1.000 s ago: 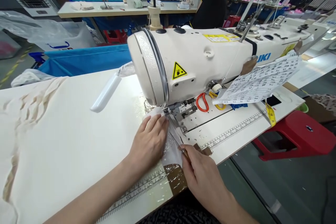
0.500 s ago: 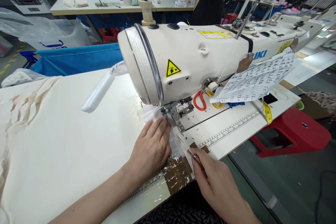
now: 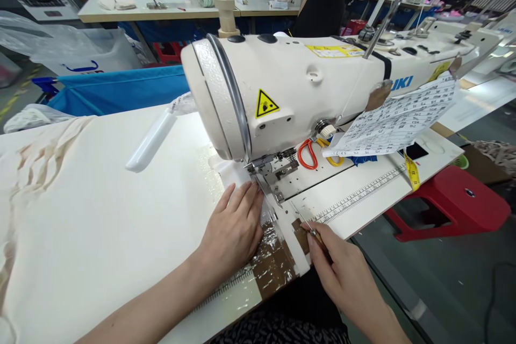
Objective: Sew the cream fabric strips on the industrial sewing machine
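My left hand [image 3: 236, 220] lies flat with fingers stretched out, pressing white fabric [image 3: 230, 171] just in front of the presser foot of the sewing machine [image 3: 282, 91]. My right hand [image 3: 342, 263] is closed around the wooden handle of an awl [image 3: 309, 226]. The awl's thin metal point aims up and left over the table and stands apart from the cloth. Between my hands a narrow white strip [image 3: 293, 247] runs from the needle area down to the front edge. Part of the fabric is hidden under my left fingers.
Red-handled scissors [image 3: 307, 155] lie behind the needle plate. A written paper sheet [image 3: 395, 118] hangs at the machine's right, near a yellow tape measure [image 3: 411, 171]. Cream fabric [image 3: 40, 161] lies at the left. A red stool [image 3: 451, 201] stands right of the table [image 3: 133, 215].
My right hand has drawn the awl right and down, away from the strip. The strip now lies flatter toward the front edge. More white fabric shows behind my left hand, which stays put.
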{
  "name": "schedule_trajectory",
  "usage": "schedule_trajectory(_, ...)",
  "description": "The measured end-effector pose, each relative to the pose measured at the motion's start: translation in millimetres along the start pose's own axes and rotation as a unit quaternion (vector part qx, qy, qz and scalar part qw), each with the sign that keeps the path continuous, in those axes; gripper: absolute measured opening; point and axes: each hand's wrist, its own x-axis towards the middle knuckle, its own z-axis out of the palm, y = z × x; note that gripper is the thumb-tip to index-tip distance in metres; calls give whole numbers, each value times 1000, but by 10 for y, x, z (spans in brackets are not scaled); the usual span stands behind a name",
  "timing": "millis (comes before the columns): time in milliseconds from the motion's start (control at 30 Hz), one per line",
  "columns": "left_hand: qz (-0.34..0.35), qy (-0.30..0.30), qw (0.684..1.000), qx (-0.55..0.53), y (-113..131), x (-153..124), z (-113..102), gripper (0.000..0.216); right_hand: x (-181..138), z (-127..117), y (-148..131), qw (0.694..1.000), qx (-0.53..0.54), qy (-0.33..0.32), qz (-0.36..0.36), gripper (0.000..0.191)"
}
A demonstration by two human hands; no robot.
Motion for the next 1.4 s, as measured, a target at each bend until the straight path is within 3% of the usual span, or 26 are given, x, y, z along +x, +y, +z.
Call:
schedule_trajectory(600, -8, -5, 1000, -22, 5, -19, 28, 47, 44, 30, -57, 992, 118, 41, 21, 22)
schedule_trajectory(867, -6, 2, 1000, 0, -58, 21, 34, 47, 68, 101, -78, 988, 145, 58, -9, 18)
schedule_trajectory(967, -15, -4, 1000, -10, -93, 48, 27, 47, 137, 116, -125, 990, 128, 39, -39, 18)
schedule_trajectory(1133, -51, -7, 997, -61, -149, 80, 46, 43, 309, 199, -210, 982, 117, 9, -149, 32)
schedule_trajectory(1267, -38, 20, 996, -78, -189, 73, 78, 41, 438, 333, -264, 970, 2, 61, -237, 29)
schedule_trajectory(1400, -27, 39, 996, -74, -201, 64, 83, 39, 541, 431, -321, 954, -118, 99, -257, 27)
